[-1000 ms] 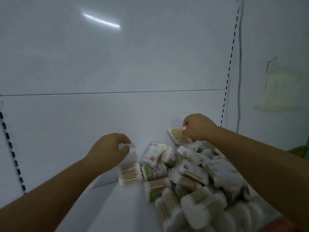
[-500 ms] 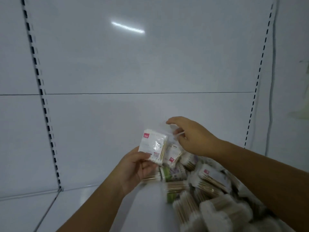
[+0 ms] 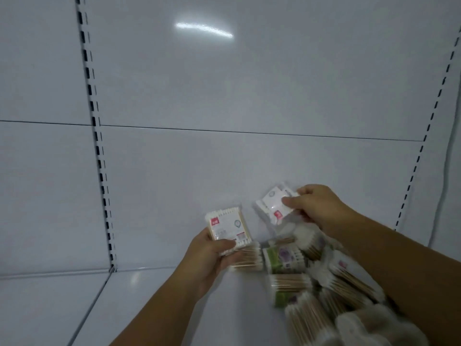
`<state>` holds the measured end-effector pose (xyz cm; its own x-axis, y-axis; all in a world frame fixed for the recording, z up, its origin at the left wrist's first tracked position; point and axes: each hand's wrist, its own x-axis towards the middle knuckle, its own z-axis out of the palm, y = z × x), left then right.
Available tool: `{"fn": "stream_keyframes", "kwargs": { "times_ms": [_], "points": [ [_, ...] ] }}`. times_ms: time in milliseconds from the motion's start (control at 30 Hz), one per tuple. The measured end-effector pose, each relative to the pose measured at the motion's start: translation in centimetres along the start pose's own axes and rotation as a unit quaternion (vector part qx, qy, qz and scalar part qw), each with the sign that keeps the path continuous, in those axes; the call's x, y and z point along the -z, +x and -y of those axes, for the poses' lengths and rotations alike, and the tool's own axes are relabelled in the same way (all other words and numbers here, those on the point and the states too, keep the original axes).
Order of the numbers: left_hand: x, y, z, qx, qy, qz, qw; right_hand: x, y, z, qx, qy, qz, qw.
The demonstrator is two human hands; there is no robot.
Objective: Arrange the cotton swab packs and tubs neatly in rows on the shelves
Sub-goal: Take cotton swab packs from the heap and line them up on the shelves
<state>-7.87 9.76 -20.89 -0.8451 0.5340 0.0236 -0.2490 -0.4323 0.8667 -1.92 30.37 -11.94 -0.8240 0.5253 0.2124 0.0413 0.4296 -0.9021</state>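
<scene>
Left upright: slotted, runs top to bottom, well left of the pile.

Shelf: white; its surface runs left from the pile to the left upright and beyond.

Back panel: white, directly behind the pile, with a glare high above it.

Left hand: grips the left pack, thumb across the lower front face, fingers curled behind. The pack is held upright, label toward the camera, just above the pile's left edge. It is flat and clear, with a red tag at the upper left corner and white swab tips along the top.

Pile: cotton swab packs with wooden sticks and white tips, lying at mixed angles on the right part of the shelf. At its left edge a loose pack lies under the left hand's fingers, and a green pack lies just beside it. The near end is blurred, so I cannot tell packs from tubs there.

Right hand: pinches the right pack between thumb and fingers. The pack is tilted, above the pile's far end and near the back panel, apart from the left pack. The forearm crosses over the pile.

Right upright: slotted, right of the pile.
</scene>
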Motion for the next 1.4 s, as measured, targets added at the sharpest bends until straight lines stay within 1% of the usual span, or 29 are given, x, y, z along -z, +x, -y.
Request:
{"fn": "stream_keyframes", "kwargs": {
  "times_ms": [33,67,100,133,167,200,233,267,300,367,400,433,500,533,567,633,700,767,800,867,967,1000,1067,1200,1233,1300,1333,1367,1400],
  "points": [
    [0.2,0.0,0.1,-0.004,-0.011,0.004,1.000,-0.2,-0.6,0.6,-0.060,0.131,0.033,0.989],
    [0.4,0.0,0.1,-0.008,-0.027,0.018,0.999,-0.6,-1.2,1.0,-0.102,0.218,0.062,0.969],
    [0.5,0.0,0.0,-0.016,-0.049,0.046,0.998,-1.2,-1.9,1.3,-0.125,0.259,0.088,0.954],
    [0.5,-0.1,-0.1,-0.021,-0.073,0.085,0.994,-2.0,-2.5,1.5,-0.127,0.263,0.112,0.950],
    [0.5,-0.1,-0.2,-0.020,-0.090,0.123,0.988,-3.0,-3.1,1.7,-0.112,0.225,0.126,0.960],
    [0.4,-0.3,-0.4,-0.021,-0.099,0.145,0.984,-4.0,-3.4,1.6,-0.063,0.134,0.131,0.980],
    [0.2,-0.5,-0.6,-0.025,-0.097,0.146,0.984,-5.0,-3.7,1.5,0.002,0.015,0.125,0.992],
    [0.2,-0.6,-0.7,-0.031,-0.083,0.123,0.988,-5.8,-3.8,1.3,0.074,-0.093,0.116,0.986],
    [0.4,-0.5,-0.9,-0.036,-0.068,0.087,0.993,-6.4,-3.8,1.2,0.129,-0.162,0.115,0.972],
    [1.2,-0.3,-1.4,-0.048,-0.056,0.013,0.997,-6.5,-3.5,1.0,0.166,-0.205,0.160,0.951],
    [1.8,-0.2,-1.8,-0.058,-0.059,-0.019,0.996,-6.4,-3.3,0.6,0.173,-0.242,0.185,0.937],
    [2.4,-0.1,-2.3,-0.072,-0.059,-0.047,0.995,-6.3,-2.9,0.2,0.191,-0.317,0.203,0.907],
    [3.6,-0.1,-3.3,-0.096,-0.043,-0.073,0.992,-6.0,-1.9,-0.7,0.238,-0.479,0.218,0.816],
    [4.0,-0.1,-3.7,-0.101,-0.031,-0.072,0.992,-5.9,-1.5,-0.9,0.244,-0.522,0.223,0.786],
    [4.4,-0.1,-3.8,-0.102,-0.023,-0.067,0.992,-5.8,-1.2,-0.9,0.248,-0.536,0.226,0.774],
    [4.8,-0.1,-3.7,-0.089,-0.008,-0.045,0.995,-5.4,-0.9,-0.3,0.243,-0.515,0.219,0.792],
    [4.7,0.0,-3.4,-0.069,0.009,-0.012,0.997,-4.2,-0.7,0.6,0.225,-0.471,0.180,0.834],
    [4.4,0.2,-3.1,-0.059,0.024,0.012,0.998,-2.5,-0.3,1.0,0.206,-0.448,0.129,0.860],
    [4.3,0.3,-2.9,-0.058,0.029,0.019,0.998,-1.5,0.0,0.9,0.197,-0.451,0.111,0.863],
    [4.1,0.4,-2.6,-0.054,0.032,0.028,0.998,0.1,0.2,0.5,0.170,-0.486,0.114,0.850],
    [3.8,0.5,-1.9,-0.042,0.049,0.040,0.997,1.6,0.2,-0.5,0.091,-0.564,0.175,0.802],
    [3.7,0.5,-1.8,-0.039,0.056,0.042,0.997,1.9,0.2,-1.0,0.068,-0.567,0.193,0.798],
    [3.5,0.5,-1.6,-0.032,0.068,0.045,0.996,2.3,0.2,-1.8,0.049,-0.534,0.207,0.818],
    [3.3,0.4,-1.3,-0.023,0.085,0.052,0.995,3.5,0.2,-2.2,0.061,-0.471,0.203,0.856],
    [3.3,0.4,-1.2,-0.021,0.088,0.051,0.995,3.7,0.1,-2.2,0.061,-0.460,0.215,0.860],
    [3.2,0.3,-0.9,-0.016,0.095,0.055,0.994,3.8,-0.1,-2.5,0.074,-0.473,0.242,0.844],
    [3.2,0.3,-0.8,-0.012,0.101,0.060,0.993,3.7,-0.1,-2.8,0.091,-0.482,0.241,0.837],
    [3.1,0.2,-0.7,-0.007,0.105,0.063,0.992,3.7,-0.1,-3.2,0.110,-0.475,0.220,0.845],
    [3.0,0.2,-0.7,-0.005,0.109,0.063,0.992,3.7,-0.1,-3.3,0.124,-0.440,0.184,0.870]
  ]
}}
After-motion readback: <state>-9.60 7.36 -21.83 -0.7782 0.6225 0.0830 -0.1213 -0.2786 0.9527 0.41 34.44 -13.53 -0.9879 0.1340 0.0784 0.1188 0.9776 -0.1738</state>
